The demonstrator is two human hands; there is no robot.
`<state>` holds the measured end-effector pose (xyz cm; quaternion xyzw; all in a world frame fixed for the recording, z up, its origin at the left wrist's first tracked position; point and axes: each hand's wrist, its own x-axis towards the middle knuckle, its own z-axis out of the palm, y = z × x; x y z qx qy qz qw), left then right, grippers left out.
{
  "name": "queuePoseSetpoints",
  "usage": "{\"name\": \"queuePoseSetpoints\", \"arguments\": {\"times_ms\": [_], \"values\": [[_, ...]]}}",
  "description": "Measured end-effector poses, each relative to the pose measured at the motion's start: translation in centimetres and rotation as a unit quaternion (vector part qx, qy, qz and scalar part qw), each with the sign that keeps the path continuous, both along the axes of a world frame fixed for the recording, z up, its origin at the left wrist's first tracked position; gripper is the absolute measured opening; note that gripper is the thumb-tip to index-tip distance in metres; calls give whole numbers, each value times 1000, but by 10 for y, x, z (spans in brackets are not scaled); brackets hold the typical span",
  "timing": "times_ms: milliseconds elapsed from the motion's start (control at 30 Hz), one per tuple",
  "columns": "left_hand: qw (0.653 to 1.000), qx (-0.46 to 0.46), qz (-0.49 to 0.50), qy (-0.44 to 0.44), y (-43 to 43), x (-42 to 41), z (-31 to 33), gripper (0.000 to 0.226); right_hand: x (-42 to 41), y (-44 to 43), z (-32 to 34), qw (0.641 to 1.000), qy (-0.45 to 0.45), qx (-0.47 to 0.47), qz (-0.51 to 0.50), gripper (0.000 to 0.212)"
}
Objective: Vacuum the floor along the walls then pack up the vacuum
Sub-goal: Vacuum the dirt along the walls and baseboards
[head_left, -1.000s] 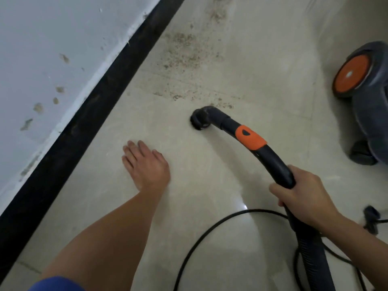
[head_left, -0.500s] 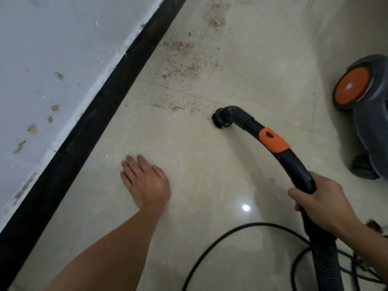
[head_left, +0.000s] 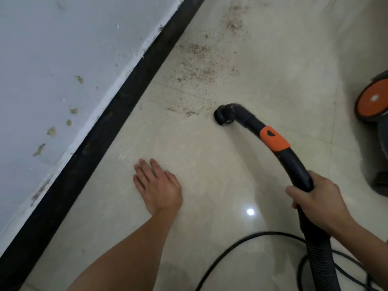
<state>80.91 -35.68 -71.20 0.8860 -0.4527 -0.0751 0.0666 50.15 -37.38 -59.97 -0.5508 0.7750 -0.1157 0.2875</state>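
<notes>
Hose handle: a curved, smooth black plastic tube [head_left: 294, 162] with a matte orange collar [head_left: 274, 138] round its middle; it arches over the floor right of centre.
Nozzle end: a short, round black elbow [head_left: 223, 117], its mouth facing down on or just above the tile, at the near edge of the dirt.
Right hand: the right hand [head_left: 317, 204] grips the lower end of the handle, fingers and thumb curled fully round it.
Ribbed hose: a black corrugated hose [head_left: 321, 261] runs from under that hand to the bottom edge.
Left hand: the left hand [head_left: 157, 185] lies palm down on the tile, fingers straight and close together, holding nothing.
Cord: a thin, glossy black cable [head_left: 237, 246] loops across the floor near the hose.
Dirt: brown, grainy crumbs [head_left: 197, 66] scattered beyond the nozzle.
Floor: glossy beige tiles [head_left: 210, 164] with faint grout lines and a bright light spot.
Baseboard: a black strip [head_left: 105, 131] running diagonally.
Wall: white, chipped and stained [head_left: 52, 59].
Vacuum body: dark grey, with a round orange wheel [head_left: 373, 101], at the right edge.
</notes>
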Motion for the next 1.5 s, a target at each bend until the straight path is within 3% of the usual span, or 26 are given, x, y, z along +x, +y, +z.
{"name": "queuePoseSetpoints", "arguments": {"times_ms": [100, 267, 433, 600, 733, 900, 1233, 1500], "values": [[1000, 1, -1, -3, 0, 0, 0, 56, 17, -25, 2, 999, -20, -23, -10, 14], [1000, 1, 0, -2, -1, 1, -1, 59, 34, -20, 2, 997, -13, 21, 80, 15], [1000, 6, -2, 0, -1, 1, -2, 58, 50, -46, 1, 999, -13, -24, 25, 14], [1000, 0, -4, 7, 0, 1, -1, 60, 68, -49, -1, 995, -14, 5, 95, 16], [1000, -9, -2, 16, -1, 0, 0, 60, 83, -71, -4, 998, -27, -25, 47, 15], [1000, -6, -9, 22, 0, 1, 2, 60, 101, -79, -9, 992, -33, -1, 123, 15], [999, -3, -4, 38, -1, 0, 2, 57, 158, -140, -10, 988, -81, -20, 132, 13], [999, -8, -5, 42, -1, 1, 1, 57, 159, -109, -3, 977, -90, 26, 193, 15]]}}
